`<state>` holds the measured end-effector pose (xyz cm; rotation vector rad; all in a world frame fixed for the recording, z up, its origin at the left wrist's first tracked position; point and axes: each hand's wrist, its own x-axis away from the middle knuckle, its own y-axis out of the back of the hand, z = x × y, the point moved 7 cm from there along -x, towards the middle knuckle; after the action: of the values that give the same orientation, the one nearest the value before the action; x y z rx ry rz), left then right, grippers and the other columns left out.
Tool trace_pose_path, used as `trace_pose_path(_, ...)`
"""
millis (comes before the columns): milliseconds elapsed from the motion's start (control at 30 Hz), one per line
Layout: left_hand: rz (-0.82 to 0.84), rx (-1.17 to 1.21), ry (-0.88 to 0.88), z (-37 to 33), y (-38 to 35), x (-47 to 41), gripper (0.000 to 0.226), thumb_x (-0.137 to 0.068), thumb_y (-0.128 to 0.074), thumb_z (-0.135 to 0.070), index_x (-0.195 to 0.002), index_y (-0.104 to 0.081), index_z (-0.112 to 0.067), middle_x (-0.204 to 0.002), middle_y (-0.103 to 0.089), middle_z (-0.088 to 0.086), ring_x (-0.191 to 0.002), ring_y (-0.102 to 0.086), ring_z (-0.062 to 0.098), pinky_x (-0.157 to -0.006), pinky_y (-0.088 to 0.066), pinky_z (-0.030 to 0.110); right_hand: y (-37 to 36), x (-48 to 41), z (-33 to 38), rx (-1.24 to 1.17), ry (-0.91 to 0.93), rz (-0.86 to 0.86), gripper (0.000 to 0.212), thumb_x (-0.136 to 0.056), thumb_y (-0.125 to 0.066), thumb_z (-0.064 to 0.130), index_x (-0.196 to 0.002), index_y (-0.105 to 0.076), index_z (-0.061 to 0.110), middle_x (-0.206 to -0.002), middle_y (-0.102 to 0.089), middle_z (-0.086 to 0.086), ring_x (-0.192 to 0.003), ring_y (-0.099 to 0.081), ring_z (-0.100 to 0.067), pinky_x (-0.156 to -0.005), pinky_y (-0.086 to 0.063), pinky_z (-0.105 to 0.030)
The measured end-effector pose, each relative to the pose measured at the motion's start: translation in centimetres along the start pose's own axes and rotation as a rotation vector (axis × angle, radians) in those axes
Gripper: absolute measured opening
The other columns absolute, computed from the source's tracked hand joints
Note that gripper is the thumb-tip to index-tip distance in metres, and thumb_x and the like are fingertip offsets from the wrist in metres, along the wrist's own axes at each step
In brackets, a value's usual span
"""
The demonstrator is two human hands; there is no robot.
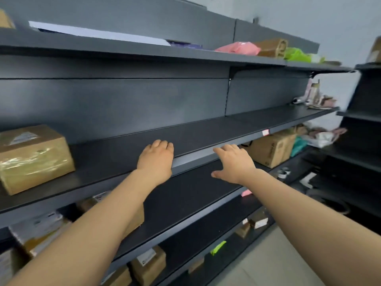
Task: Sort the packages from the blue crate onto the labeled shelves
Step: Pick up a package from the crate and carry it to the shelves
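Both my hands reach out to the front edge of a dark metal shelf (206,133) at chest height. My left hand (155,159) rests palm down on the shelf edge, fingers together, holding nothing. My right hand (233,162) hovers just to its right at the edge, fingers spread, empty. A taped cardboard box (33,157) sits at the left end of this same shelf. A small red label (265,132) is stuck on the shelf's front lip farther right. The blue crate is out of sight.
The top shelf holds a white flat package (99,34), a pink bag (237,49), a brown parcel (272,47) and a green bag (296,55). Lower shelves carry several cardboard boxes (270,149). A second black shelving unit (367,124) stands at the right. Pale floor (278,265) lies below.
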<state>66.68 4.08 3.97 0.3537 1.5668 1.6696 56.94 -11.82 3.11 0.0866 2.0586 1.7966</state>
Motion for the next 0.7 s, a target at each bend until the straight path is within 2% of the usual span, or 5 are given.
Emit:
trace_pose_path(333, -0.030, 0.125, -0.247, -20.3, 1.3, -5.2, 0.062, -0.083, -0.071, -0.033, -0.134, -0.041, -0.013, -0.134, -0.047, 0.003, -0.128, -0.040, 0.022, -0.101, -0.039, 0.035, 0.0, 9.3, -18.6, 0.121, -0.270, 0.070, 0.066, -0.083, -0.063, 0.050, -0.137, -0.040, 0.021, -0.131, -0.049, -0.008, -0.124, -0.042, -0.030, -0.097, -0.039, -0.042)
trace_pose_path(533, -0.054, 0.155, -0.346, -33.0, 1.8, -7.1, 0.051, -0.083, -0.069, -0.029, -0.126, -0.046, -0.014, -0.128, -0.052, 0.003, -0.122, -0.044, 0.022, -0.094, -0.042, 0.034, -0.4, 15.1, -29.8, 0.179, -0.357, 0.096, 0.070, -0.084, -0.063, 0.053, -0.141, -0.039, 0.021, -0.135, -0.047, -0.007, -0.127, -0.041, -0.029, -0.100, -0.039, -0.042)
trace_pose_path(633, -0.069, 0.170, -0.405, -39.4, 1.9, -7.8, 0.054, -0.083, -0.068, -0.030, -0.130, -0.045, -0.014, -0.128, -0.052, 0.003, -0.122, -0.045, 0.022, -0.093, -0.044, 0.035, -1.0, 18.2, -35.2, 0.192, -0.411, 0.115, 0.065, -0.084, -0.062, 0.051, -0.139, -0.042, 0.022, -0.133, -0.048, -0.006, -0.125, -0.042, -0.029, -0.098, -0.039, -0.041)
trace_pose_path(700, -0.062, 0.192, -0.442, -43.5, 2.1, -8.3, 0.049, -0.082, -0.069, -0.031, -0.124, -0.047, -0.015, -0.124, -0.053, 0.003, -0.118, -0.047, 0.023, -0.089, -0.045, 0.035, -1.3, 20.2, -38.6, 0.198, -0.450, 0.123, 0.063, -0.084, -0.061, 0.051, -0.137, -0.043, 0.022, -0.131, -0.049, -0.006, -0.123, -0.044, -0.029, -0.096, -0.040, -0.041)
